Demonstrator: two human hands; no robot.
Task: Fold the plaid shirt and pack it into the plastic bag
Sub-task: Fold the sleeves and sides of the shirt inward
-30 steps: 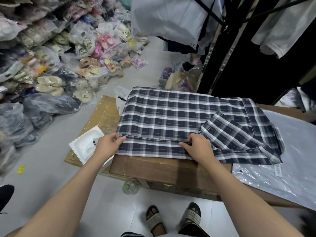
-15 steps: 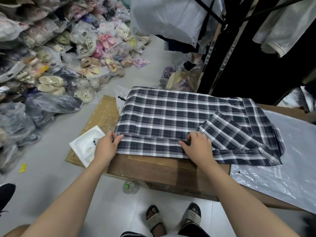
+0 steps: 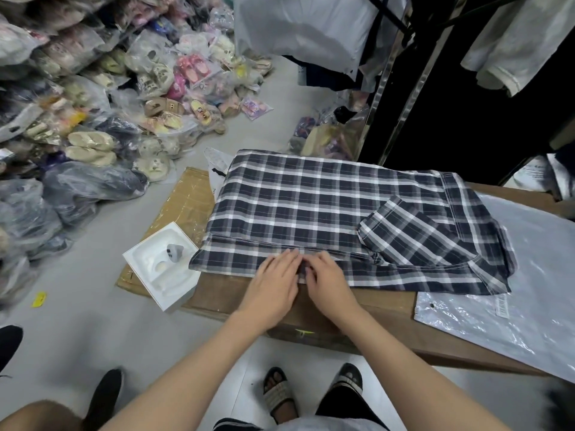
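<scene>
- Noting the change first: both hands have come together at the middle of the plaid shirt's [image 3: 311, 213] near edge. One second ago the left hand [image 3: 273, 284] sat at the near left corner and the right hand [image 3: 329, 284] well apart from it, further right along the same edge.
- Left hand: fingers straight and close together, lying flat on the near hem.
- Right hand: fingers bent, tips on the cloth just beside the left fingertips. I cannot tell whether they pinch the hem or only press on it.
- The near left corner of the shirt, which the left hand covered earlier, is now free and lies flat.
- The shirt lies spread on a brown cardboard box [image 3: 236, 293], in the same place as before.
- Its long axis runs left to right across my view. A folded sleeve [image 3: 413, 241] lies diagonally on the right end.
- I cannot make out which end holds the collar.
- The shirt's right end overlaps the clear plastic bag [image 3: 513, 290], which lies flat to the right.
- A white moulded tray [image 3: 161, 269] sits just left of the shirt, now fully in view.
</scene>
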